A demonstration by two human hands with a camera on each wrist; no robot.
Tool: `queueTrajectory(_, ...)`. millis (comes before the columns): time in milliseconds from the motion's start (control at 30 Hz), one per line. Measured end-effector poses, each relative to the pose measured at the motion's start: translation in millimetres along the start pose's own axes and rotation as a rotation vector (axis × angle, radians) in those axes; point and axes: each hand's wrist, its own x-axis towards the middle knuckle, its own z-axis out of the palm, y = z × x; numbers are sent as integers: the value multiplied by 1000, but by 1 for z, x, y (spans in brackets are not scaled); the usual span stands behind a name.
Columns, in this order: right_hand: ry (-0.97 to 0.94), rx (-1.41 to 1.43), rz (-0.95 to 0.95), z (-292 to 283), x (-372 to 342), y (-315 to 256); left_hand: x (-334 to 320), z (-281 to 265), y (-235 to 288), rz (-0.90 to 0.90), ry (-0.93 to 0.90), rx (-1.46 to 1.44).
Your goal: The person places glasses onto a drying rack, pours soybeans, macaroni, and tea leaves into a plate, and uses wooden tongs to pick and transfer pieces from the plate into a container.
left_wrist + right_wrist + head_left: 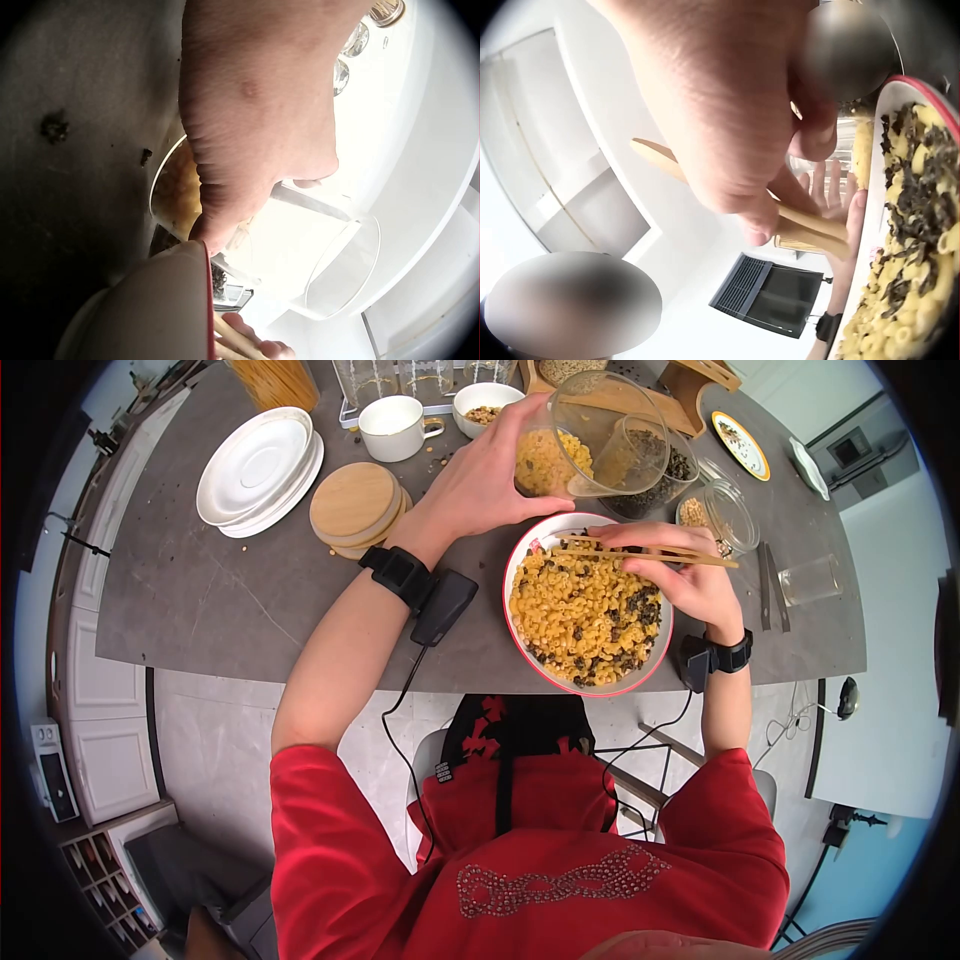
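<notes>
My left hand [490, 485] grips a clear glass jar [610, 435] that has yellow macaroni [540, 463] in its lower part. Below that hand is a white bowl [512, 575] with a red rim, filled with elbow macaroni [892, 330] and dark dried flakes [915, 210]. Over the bowl's far right side, my right hand [690, 570] pinches slim light-wood tongs [810, 232] between thumb and fingers. Their two tips point left across the far rim, above the food. In the left wrist view, the bowl [150, 307] partly hides the tongs [232, 337].
Jars of dark flakes [675, 470] and pale kernels [693, 512] stand right of the macaroni jar. Metal tongs [770, 590] and an overturned glass [810, 580] lie at the right. Leftward are wooden discs [350, 505], stacked white plates [255, 465] and a cup [392, 430].
</notes>
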Motion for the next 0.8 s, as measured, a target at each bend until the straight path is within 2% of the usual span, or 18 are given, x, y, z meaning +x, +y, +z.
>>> queueTrajectory(100,-35,-27,-1,0,0,3,1,0,1,37,27,-8)
queueTrajectory(167,-40,35,89,2,-1,3,-2,-1,1,-26,3,-6)
queueTrajectory(367,-8,40,95,3,-1,4,0,0,0,30,23,-8)
queueTrajectory(500,7,66,111,1,-8,6,-1,0,1,-7,5,-6)
queueTrajectory(567,106,338,8,-2,-11,6,0,-1,2,16,15,13)
queueTrajectory(600,126,371,-169,-5,-10,16,0,-1,3,18,16,13)
queueTrajectory(633,123,371,-171,-10,-14,19,-1,-1,5,-2,7,11)
queueTrajectory(700,327,520,-275,-17,-16,21,-1,-5,6,-29,3,18)
queueTrajectory(733,402,357,-319,-14,-13,24,-1,-5,7,-62,-20,12)
queueTrajectory(800,435,340,-280,-12,-11,20,-1,-2,5,-92,-48,-1)
